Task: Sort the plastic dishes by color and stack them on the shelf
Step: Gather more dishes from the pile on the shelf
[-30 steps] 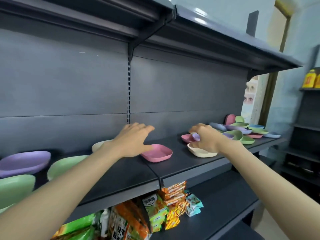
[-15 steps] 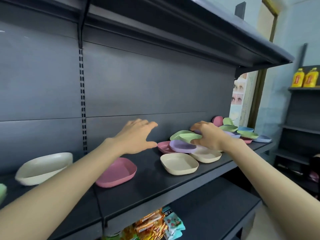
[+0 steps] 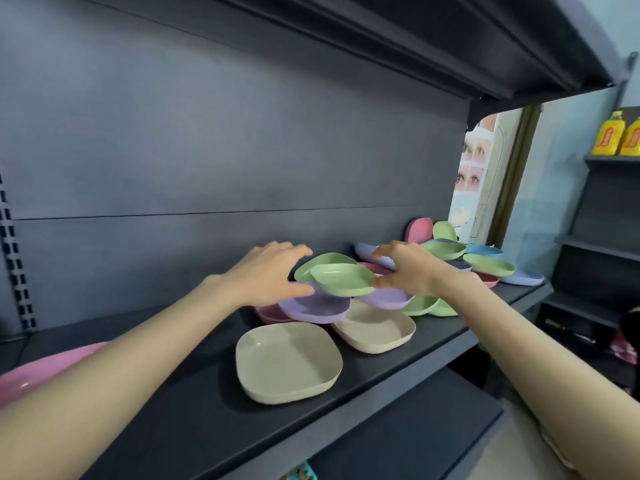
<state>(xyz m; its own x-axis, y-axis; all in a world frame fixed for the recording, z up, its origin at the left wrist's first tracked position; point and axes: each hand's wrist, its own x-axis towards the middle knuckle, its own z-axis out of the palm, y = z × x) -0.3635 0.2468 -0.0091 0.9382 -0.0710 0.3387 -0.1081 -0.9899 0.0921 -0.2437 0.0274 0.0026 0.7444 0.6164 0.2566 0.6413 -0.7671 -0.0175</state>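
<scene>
dark shelf [image 3: 194, 403], pastel dishes [image 3: 287, 362], perhaps a doorway [image 3: 517, 174]

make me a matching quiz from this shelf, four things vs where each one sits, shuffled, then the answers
Things
1 topmost pale green plastic dish
2 nearer beige square plastic dish
3 farthest pink plastic dish
4 yellow bottles

Places
a on edge by the back panel
b on a separate rack at right
c between the left hand and right hand
d flat at the front of the dark shelf, holding nothing

Pairs: 1-c, 2-d, 3-a, 4-b
</scene>
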